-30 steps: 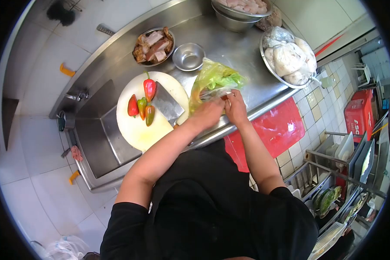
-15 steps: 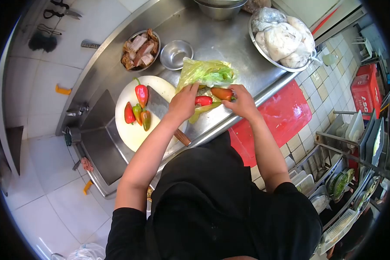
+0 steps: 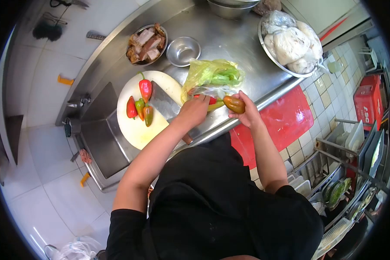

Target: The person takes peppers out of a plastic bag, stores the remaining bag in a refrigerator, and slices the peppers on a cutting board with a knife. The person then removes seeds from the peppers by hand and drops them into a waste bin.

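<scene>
While R hand (image 3: 248,116) holds brownish pepper (image 3: 234,104) right of cutting bd (image 3: 136,136), L hand (image 3: 193,113) is at plastic bag (image 3: 193,78) just beside bd, can't tell its grip; prob. best to steady bag w/ L, hold pepper lightly, avoid bruising.

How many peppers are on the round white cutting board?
4: a long-stemmed red pepper farthest away; a shorter red pepper leftmost; a small green pepper in the middle; an orange-green pepper nearest. None there seems hidden.
</scene>
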Tool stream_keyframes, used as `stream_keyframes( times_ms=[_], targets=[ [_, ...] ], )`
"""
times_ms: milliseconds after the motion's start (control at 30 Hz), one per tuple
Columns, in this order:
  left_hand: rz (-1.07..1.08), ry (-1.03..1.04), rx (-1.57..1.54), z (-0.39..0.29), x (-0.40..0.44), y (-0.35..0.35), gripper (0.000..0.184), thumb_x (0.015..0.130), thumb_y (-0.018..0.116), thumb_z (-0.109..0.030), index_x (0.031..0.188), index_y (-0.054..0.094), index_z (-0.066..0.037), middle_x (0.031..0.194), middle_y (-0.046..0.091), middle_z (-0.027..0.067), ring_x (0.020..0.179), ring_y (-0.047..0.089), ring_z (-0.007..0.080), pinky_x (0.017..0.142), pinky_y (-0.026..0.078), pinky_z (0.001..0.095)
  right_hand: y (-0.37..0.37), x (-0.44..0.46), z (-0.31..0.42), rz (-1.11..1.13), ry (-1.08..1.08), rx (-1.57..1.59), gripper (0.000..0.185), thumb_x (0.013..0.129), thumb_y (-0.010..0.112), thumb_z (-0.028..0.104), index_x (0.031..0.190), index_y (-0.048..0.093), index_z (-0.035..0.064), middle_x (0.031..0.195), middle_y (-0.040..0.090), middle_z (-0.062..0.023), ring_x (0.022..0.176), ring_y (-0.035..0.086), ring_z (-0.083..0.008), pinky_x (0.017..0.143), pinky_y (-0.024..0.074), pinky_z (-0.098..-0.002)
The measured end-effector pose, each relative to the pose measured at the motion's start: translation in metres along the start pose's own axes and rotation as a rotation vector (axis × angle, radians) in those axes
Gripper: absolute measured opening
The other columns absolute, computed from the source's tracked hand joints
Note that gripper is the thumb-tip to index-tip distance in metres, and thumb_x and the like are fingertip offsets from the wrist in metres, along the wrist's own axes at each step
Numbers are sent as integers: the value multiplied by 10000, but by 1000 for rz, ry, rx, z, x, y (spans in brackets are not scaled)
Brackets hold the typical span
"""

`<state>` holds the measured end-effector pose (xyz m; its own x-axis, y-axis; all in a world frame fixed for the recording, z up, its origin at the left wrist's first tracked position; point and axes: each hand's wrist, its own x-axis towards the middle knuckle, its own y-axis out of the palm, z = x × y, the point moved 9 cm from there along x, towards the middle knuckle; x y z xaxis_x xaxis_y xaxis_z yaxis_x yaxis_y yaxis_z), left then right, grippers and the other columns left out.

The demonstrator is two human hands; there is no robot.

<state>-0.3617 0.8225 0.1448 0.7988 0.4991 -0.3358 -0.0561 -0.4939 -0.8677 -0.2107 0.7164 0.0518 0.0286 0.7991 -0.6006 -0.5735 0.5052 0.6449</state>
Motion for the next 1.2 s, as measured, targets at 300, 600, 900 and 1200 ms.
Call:
stream_keyframes(
  times_ms=[300, 600, 900, 1200],
  targets=[
    [-227, -66, -202, 27, 20, -74, 638, 936, 651, -4, 1554, 505, -71, 1529, 572, 243, 1348, 595, 449, 1130, 505, 490, 66, 30, 29, 112, -327, -899, 739, 869, 717, 65, 1573, 493, 25, 1388, 680, -186, 1171, 699, -282, 1048, 543, -370],
    [-190, -118, -205, 33, 22, -100, 783, 964, 689, -60, 1665, 338, -72, 1481, 594, 313, 1333, 598, 490, 1119, 499, 494, 108, 37, 60, -113, -370, -1264, 907, 913, 729, 300, 1680, 324, 34, 1409, 673, -243, 1304, 663, -378, 1111, 517, -433],
    [-114, -234, -361, 46, 24, -85, 901, 946, 692, -10, 1716, 236, -120, 1530, 557, 301, 1341, 595, 484, 1122, 501, 494, 136, 51, 77, -340, -499, -1609, 672, 981, 687, 476, 1552, 524, 160, 1195, 768, -206, 1149, 723, -401, 986, 564, -510],
    [-107, -214, -606, 63, 32, -53, 938, 952, 699, 17, 1726, 183, -94, 1542, 580, 250, 1259, 694, 376, 1033, 569, 444, 118, 75, 92, -385, -382, -1413, 587, 899, 789, 492, 1298, 575, 118, 1187, 752, -226, 1143, 724, -407, 952, 562, -502]
  ],
)
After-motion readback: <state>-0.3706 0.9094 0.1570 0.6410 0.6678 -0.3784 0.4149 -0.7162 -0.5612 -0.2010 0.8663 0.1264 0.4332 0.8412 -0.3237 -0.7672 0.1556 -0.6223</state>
